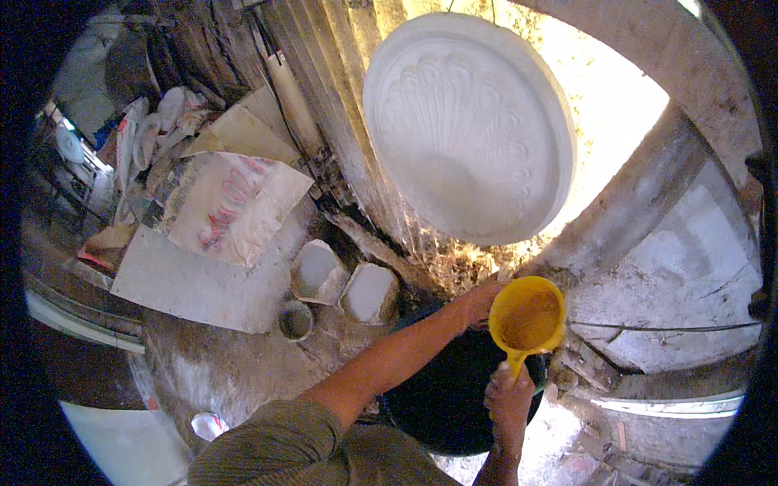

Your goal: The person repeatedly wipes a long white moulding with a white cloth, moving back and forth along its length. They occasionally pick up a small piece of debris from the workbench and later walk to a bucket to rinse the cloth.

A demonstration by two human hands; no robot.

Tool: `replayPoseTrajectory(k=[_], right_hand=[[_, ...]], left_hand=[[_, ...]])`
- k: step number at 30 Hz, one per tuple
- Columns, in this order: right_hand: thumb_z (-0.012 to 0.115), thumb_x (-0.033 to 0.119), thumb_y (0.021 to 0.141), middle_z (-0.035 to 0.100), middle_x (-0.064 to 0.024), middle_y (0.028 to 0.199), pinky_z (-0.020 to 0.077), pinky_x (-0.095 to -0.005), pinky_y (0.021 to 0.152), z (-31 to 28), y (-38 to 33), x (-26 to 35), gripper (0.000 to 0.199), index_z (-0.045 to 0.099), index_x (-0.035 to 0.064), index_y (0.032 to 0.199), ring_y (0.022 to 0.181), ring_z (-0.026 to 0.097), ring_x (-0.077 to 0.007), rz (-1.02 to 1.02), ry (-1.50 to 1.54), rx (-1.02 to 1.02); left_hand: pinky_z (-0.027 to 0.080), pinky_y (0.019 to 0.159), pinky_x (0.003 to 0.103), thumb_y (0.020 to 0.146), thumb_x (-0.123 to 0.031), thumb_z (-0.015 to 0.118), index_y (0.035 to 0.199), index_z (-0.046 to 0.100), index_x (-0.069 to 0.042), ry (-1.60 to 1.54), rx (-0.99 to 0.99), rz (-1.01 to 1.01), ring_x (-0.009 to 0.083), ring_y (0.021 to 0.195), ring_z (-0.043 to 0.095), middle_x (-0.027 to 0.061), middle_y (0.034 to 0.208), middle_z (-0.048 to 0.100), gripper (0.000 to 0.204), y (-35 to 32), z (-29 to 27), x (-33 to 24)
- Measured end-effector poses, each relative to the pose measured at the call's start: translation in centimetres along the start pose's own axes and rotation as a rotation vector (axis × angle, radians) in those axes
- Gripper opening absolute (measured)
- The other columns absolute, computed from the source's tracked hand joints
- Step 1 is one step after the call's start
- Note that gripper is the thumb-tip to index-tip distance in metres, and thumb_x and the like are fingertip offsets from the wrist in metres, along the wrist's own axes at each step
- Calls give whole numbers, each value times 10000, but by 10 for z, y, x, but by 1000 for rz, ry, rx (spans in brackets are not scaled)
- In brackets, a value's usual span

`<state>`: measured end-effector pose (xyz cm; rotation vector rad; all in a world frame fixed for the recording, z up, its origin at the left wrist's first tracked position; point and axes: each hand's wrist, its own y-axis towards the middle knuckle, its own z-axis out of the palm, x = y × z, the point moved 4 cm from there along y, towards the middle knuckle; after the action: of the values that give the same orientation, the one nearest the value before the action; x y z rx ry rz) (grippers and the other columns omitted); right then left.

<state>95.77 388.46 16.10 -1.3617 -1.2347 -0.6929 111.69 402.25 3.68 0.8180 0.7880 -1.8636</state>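
My right hand [510,397] is wrapped round the handle of a yellow dipper [527,312], tilted so that its round bowl faces up toward me. The inside of the bowl looks brownish; whether it holds liquid I cannot tell. Beneath it is a large black tub [438,397] with a dark interior. My left arm reaches across the tub, and my left hand [481,301] is at the far left side of the dipper's bowl. Its fingers are mostly hidden behind the bowl, so their grip does not show.
Beyond the tub hangs a big white oval plaster-like panel [470,130] with a shell relief, before a corrugated sheet [340,65]. To the left lie two blocky containers with pale contents [318,271] [369,293], a small grey cup [295,321] and a board [194,275] bearing a paper sack [239,206].
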Motion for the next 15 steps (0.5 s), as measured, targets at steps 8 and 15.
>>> replayPoseTrajectory(k=[8, 15], right_hand=[[300, 449, 980, 403, 5, 544, 272, -229, 286, 2, 46, -60, 525, 519, 33, 1214, 347, 348, -93, 168, 472, 155], [326, 422, 954, 488, -31, 559, 324, -265, 296, 22, 99, -80, 491, 547, 9, 1103, 345, 401, -161, 124, 882, 172]], left_hand=[[281, 1111, 398, 780, -568, 679, 1465, 141, -30, 10, -153, -55, 280, 1353, 290, 196, 1462, 277, 1024, -50, -1, -71], [310, 1080, 412, 636, -461, 822, 1373, 262, 27, 807, -454, 198, 319, 1296, 363, 227, 1372, 369, 1046, -68, -5, -112]])
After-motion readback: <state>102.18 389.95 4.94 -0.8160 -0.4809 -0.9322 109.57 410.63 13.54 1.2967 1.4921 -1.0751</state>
